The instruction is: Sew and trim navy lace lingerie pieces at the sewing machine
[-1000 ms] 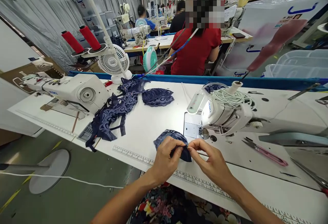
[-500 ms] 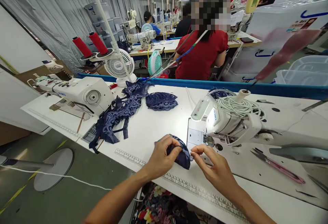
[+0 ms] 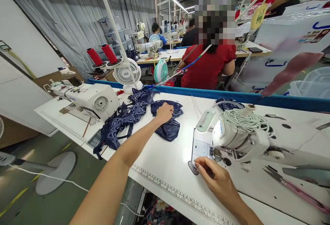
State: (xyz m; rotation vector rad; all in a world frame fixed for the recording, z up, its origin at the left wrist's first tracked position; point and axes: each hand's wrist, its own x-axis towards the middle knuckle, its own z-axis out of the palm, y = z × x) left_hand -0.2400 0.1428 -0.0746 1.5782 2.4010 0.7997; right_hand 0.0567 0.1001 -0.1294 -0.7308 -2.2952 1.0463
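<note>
My left hand [image 3: 165,113] reaches forward over the table, its fingers curled on navy lace fabric. Below the hand a dark navy fabric piece [image 3: 168,130] spreads over the white table, overlapping a lace piece [image 3: 177,108] behind it. My right hand [image 3: 212,175] stays near the front corner of the right sewing machine [image 3: 232,132], thumb and fingertips pinched together. What they hold, if anything, is too small to make out. A heap of navy lace garment parts [image 3: 123,118] with straps lies to the left.
Pink-handled scissors [image 3: 296,190] lie to the right of my right hand. Another sewing machine [image 3: 90,98] stands at the left, with a white fan [image 3: 127,72] behind it. A printed ruler [image 3: 175,192] runs along the table's front edge. A person in red [image 3: 206,67] sits beyond.
My left hand has moved forward and away from my right hand, carrying the navy fabric piece to the one behind. My right hand stays pinched beside the machine. The view has shifted slightly.
</note>
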